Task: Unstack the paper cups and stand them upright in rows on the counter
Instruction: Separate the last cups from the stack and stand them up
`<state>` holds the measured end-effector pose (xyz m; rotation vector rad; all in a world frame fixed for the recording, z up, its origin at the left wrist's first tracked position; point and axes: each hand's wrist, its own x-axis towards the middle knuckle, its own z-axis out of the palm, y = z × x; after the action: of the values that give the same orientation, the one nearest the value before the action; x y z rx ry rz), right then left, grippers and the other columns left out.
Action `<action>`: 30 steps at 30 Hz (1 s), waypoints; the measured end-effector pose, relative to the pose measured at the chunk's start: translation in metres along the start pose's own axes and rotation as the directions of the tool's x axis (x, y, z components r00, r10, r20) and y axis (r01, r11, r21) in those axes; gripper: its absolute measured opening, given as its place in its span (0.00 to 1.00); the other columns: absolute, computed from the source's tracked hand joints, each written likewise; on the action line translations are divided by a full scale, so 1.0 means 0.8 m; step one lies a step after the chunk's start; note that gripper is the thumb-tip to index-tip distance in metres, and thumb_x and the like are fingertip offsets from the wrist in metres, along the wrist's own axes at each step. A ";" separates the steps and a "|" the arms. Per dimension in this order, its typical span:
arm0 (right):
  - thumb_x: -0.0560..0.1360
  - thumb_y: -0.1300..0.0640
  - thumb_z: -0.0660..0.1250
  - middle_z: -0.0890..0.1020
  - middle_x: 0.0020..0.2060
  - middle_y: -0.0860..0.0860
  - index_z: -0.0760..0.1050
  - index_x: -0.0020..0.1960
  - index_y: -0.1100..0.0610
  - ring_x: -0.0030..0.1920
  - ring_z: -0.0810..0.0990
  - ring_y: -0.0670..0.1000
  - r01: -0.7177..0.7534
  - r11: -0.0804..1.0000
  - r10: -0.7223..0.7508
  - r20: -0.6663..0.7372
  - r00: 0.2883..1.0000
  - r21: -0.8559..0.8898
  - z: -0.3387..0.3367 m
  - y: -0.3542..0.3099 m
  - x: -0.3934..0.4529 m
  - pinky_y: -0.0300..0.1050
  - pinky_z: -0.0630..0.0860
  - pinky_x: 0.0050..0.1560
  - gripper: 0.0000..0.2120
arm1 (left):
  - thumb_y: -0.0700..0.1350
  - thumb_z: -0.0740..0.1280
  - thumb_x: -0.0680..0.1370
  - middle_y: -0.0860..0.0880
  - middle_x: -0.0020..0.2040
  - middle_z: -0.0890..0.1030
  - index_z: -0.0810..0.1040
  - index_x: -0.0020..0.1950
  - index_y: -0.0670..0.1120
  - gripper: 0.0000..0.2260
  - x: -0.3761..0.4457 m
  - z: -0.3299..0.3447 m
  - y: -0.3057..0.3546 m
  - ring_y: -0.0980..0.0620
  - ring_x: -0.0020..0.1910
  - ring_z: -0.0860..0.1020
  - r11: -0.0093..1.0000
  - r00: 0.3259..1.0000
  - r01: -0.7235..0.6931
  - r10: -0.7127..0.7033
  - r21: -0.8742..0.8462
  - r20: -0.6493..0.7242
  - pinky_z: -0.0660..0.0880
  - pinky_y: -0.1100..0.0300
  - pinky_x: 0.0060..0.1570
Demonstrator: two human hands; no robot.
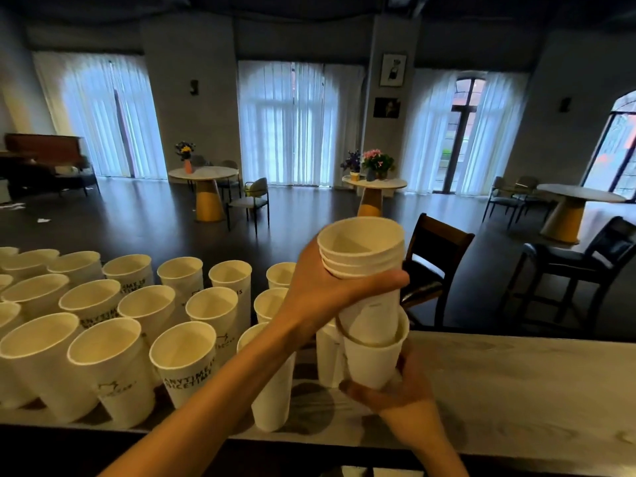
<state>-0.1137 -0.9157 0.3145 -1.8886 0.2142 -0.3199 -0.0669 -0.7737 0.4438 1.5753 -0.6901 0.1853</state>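
Head view: a person stands at a grey wood-grain surface (pixel 516 380) with a room of round tables and chairs beyond it
Left hand: the left hand (pixel 323 287) reaches across from the left; its fingers and thumb curl round a stack of cups (pixel 364 266), just under the rims, and hold it above the surface
Right hand: the right hand (pixel 395 390) sits below the left hand; its fingers wrap the base of the bottom cup (pixel 371 363); the stack's lower end still sits inside that cup
Rows of cups: upright cups (pixel 113 339) stand in rows to the left of both hands; several carry black lettering; the nearest ones lie under the left forearm
Dark chair: a dark wooden chair (pixel 437 256) stands just behind the hands, past the surface's far edge
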 end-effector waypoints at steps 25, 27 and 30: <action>0.49 0.38 0.80 0.77 0.57 0.37 0.65 0.65 0.35 0.59 0.75 0.40 0.128 0.988 -0.142 0.177 0.974 0.087 -0.079 0.007 -0.010 0.35 0.73 0.53 0.47 | 0.68 0.81 0.52 0.47 0.54 0.84 0.78 0.62 0.51 0.43 0.041 0.001 0.015 0.46 0.56 0.83 0.971 0.999 -0.012 0.001 -0.237 -0.049 0.79 0.41 0.59; 0.57 0.41 0.79 0.77 0.63 0.38 0.64 0.70 0.40 0.63 0.76 0.41 0.249 0.968 -0.250 0.172 0.953 0.028 -0.103 -0.016 0.004 0.39 0.76 0.57 0.45 | 0.65 0.82 0.52 0.50 0.53 0.85 0.79 0.59 0.53 0.39 0.040 0.029 0.008 0.48 0.55 0.83 0.968 0.998 0.036 -0.023 -0.247 0.058 0.80 0.45 0.57; 0.62 0.47 0.80 0.82 0.53 0.36 0.69 0.62 0.40 0.55 0.80 0.37 0.214 0.976 -0.219 0.158 0.963 0.048 -0.117 -0.042 0.015 0.35 0.80 0.47 0.32 | 0.57 0.78 0.59 0.52 0.48 0.86 0.80 0.55 0.52 0.26 0.045 0.055 0.001 0.52 0.51 0.84 0.958 0.990 0.097 -0.064 -0.270 0.128 0.80 0.52 0.52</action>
<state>-0.1325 -0.9916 0.3764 -1.9005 -0.1077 -0.3129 -0.0511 -0.8263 0.4564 1.3501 -0.7099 -0.0645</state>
